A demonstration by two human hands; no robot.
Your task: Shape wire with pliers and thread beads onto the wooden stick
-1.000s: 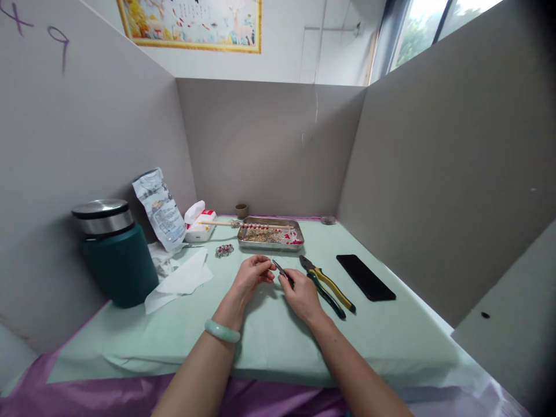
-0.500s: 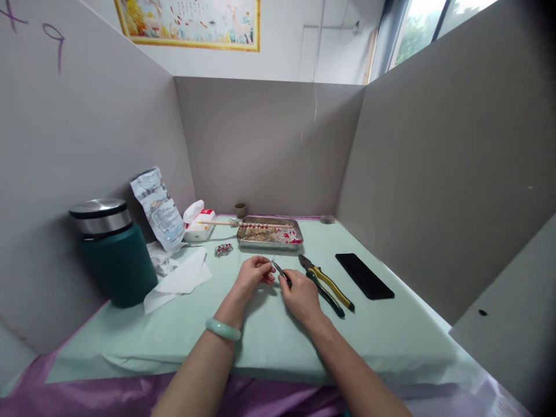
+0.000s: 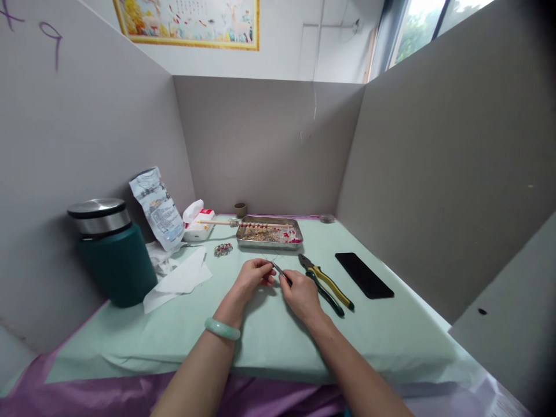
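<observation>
My left hand (image 3: 252, 276), with a pale green bangle (image 3: 222, 329) on its wrist, is pinched shut on something too small to name, just above the green table cover (image 3: 269, 341). My right hand (image 3: 302, 296) is closed round a small pair of pliers (image 3: 280, 271), whose thin tips point up-left and meet my left fingertips. A fine wire seems to run between the hands and the tray. Larger pliers with green and yellow handles (image 3: 325, 284) lie just right of my right hand.
A steel tray (image 3: 269, 236) of small gold and red beads stands behind the hands, with a beaded stick across it. A bead cluster (image 3: 223, 249), paper sheets (image 3: 178, 281), a teal canister (image 3: 113, 255), a printed pouch (image 3: 157, 207) and a tissue box (image 3: 198, 223) are left. A black phone (image 3: 364, 275) lies right.
Hardly anything has changed. Both hands stay together at the same spot, with the pliers' tips still at my left fingertips; the view has shifted very slightly.
</observation>
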